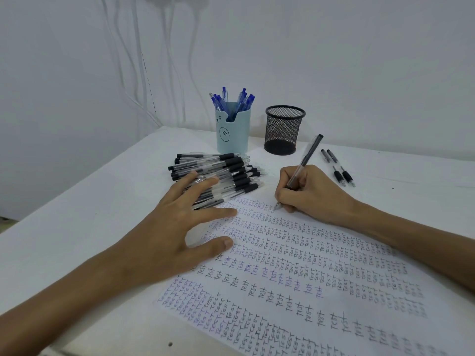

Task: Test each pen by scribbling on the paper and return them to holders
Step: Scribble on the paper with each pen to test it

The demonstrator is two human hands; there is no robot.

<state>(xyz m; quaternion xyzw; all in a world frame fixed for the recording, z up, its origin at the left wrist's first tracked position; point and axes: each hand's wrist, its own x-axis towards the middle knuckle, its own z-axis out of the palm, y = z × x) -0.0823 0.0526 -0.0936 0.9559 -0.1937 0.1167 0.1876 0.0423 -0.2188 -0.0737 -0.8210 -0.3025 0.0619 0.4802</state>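
Head view: the right hand (311, 191) pinches a pen (305, 160), tip on the paper (308, 265) at centre frame, while the spread left hand (174, 227) rests partly on the pen pile (226, 173), so a nudge could roll pens onto the writing.

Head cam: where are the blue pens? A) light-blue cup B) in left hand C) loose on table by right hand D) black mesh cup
A: the blue pens stand in the light-blue cup; the right hand grips a dark pen, and the two loose pens beside it are black.
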